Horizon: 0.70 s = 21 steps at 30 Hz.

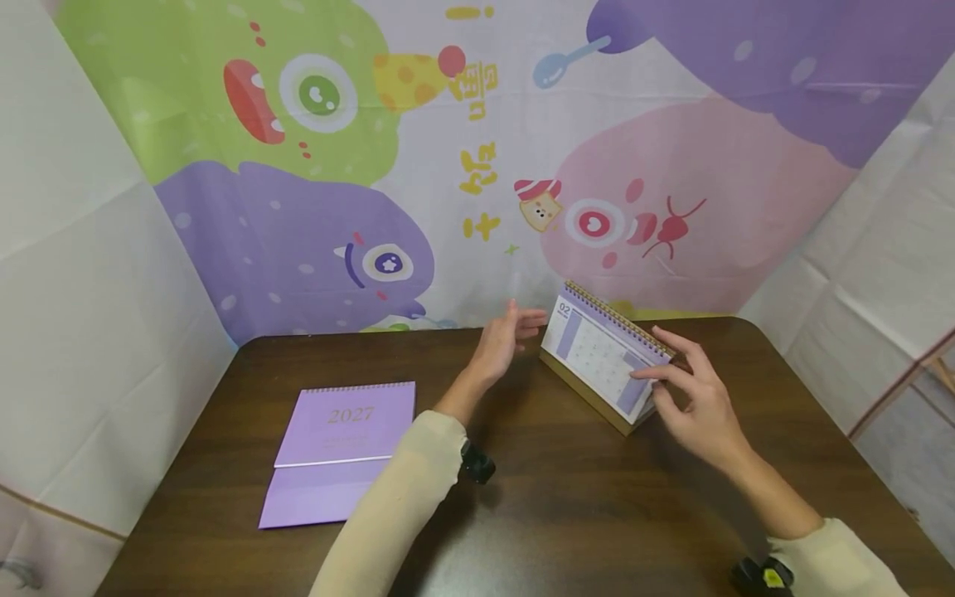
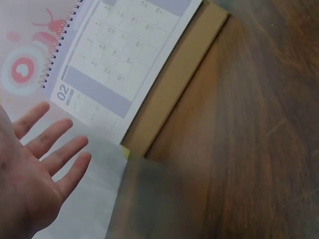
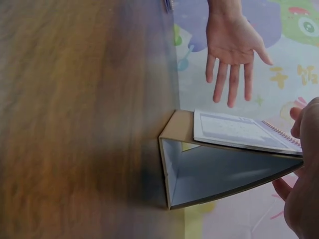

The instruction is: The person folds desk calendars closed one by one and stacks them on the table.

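A tent-shaped desk calendar (image 1: 597,356) stands at the back right of the table, its page marked 02 facing forward. It has a spiral binding along the top and a brown cardboard base; the right wrist view shows its hollow side. My right hand (image 1: 694,398) holds its right end near the spiral, with fingers on both faces in the right wrist view (image 3: 304,169). Beside the calendar's left edge is my left hand (image 1: 498,344), fingers extended and apart from it in the left wrist view, palm showing. It holds nothing.
A purple 2027 calendar (image 1: 351,423) lies flat on the left of the dark wooden table (image 1: 567,514), partly covered by my left sleeve (image 1: 403,506). Behind the table hangs a cloth (image 1: 485,274) printed with cartoon monsters. White fabric walls (image 1: 97,274) flank both sides.
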Motion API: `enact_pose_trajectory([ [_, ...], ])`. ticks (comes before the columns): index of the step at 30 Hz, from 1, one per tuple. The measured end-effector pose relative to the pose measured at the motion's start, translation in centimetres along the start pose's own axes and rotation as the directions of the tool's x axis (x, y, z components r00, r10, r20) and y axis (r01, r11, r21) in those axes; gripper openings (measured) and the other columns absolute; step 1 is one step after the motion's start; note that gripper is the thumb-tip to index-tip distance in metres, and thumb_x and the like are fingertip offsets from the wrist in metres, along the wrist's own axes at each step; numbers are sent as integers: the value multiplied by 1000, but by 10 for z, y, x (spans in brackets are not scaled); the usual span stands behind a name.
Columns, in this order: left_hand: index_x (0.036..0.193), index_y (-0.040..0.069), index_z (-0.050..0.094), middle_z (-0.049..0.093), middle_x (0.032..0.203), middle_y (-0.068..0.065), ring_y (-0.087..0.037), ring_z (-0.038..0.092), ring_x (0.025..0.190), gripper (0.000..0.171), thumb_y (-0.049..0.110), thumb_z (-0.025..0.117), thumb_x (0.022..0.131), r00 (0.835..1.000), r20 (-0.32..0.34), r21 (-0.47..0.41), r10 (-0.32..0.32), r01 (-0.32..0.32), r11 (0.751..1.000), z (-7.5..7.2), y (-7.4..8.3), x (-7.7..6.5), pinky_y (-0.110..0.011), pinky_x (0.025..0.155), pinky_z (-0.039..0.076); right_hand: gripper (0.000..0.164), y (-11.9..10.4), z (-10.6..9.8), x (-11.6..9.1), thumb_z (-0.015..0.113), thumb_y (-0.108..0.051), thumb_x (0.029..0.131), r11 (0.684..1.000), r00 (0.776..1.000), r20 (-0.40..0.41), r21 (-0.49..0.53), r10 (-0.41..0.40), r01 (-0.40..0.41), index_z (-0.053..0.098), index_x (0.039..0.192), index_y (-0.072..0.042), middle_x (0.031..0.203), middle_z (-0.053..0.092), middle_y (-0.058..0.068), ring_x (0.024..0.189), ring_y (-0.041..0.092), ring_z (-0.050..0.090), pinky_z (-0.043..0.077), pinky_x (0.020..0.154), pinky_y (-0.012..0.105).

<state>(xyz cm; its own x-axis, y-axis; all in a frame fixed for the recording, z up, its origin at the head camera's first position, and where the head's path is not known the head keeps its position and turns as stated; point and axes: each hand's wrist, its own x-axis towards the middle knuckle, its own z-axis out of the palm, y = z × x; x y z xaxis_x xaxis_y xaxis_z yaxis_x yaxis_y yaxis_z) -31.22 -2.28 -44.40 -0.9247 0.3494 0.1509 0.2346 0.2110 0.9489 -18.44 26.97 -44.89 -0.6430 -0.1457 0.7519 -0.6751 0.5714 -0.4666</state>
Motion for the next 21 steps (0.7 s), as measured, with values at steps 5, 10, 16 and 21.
enact_pose_trajectory([
  [5,159,7,62,66,163,-13,-39,68,148,76,48,9,123,1000,4,42,18,-18,999,6,10,2,-60,114,59,41,4,-7,-7,69,28,83,1000,999,-46,-1,1,-1,85,105,-2,156,63,29,146,-3,55,41,114,6],
  [10,162,11,60,60,169,-13,-40,64,153,73,48,10,123,998,25,66,51,-52,996,10,13,5,-61,115,59,41,9,-15,-11,72,27,83,1000,997,-75,-23,4,-6,84,110,-2,154,67,22,153,-3,53,40,115,6],
  [16,170,13,50,51,177,-15,-46,59,155,67,45,13,124,996,28,67,90,-92,994,13,16,7,-67,118,56,48,9,-20,-13,69,24,92,996,992,-94,38,89,-85,75,136,5,153,70,3,142,-8,60,47,110,4],
  [21,179,20,32,39,184,-15,-48,50,162,61,44,20,124,994,32,65,108,-110,992,19,19,7,-67,121,54,50,2,-19,-18,58,10,109,965,964,-76,96,253,-245,62,158,-1,153,65,-28,139,-15,59,47,109,2],
])
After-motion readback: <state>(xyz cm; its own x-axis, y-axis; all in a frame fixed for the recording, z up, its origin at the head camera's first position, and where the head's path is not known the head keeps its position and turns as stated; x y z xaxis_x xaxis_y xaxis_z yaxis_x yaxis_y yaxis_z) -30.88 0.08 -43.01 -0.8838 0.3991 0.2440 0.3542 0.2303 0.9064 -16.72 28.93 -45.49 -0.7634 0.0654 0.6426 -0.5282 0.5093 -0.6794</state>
